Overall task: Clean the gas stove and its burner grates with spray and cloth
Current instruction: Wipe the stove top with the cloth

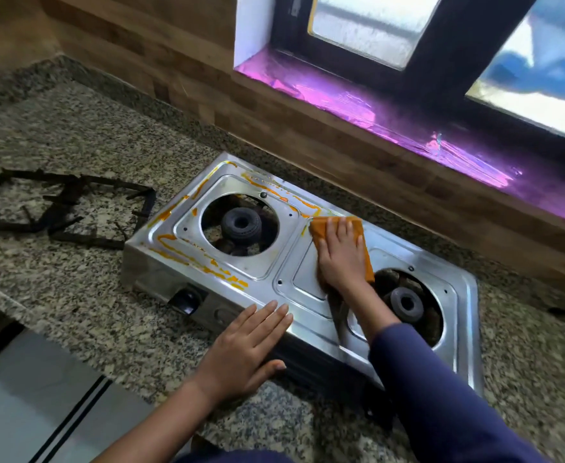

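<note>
Right hand (341,259) pressed the orange cloth (318,227) flat, fingers straight, near the back edge of the stove (287,262); left hand (246,345) lay flat, fingers extended, on its front edge.

Stove (284,287) mid-frame on my tabletop (107,315).
I see grates (69,195) left of it, cloth (319,228) on its middle, window (374,28) behind at upper right.

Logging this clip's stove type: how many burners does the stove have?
2: one round dark metal burner in the silver steel stove's left opening, the other burner in the right opening.
</note>
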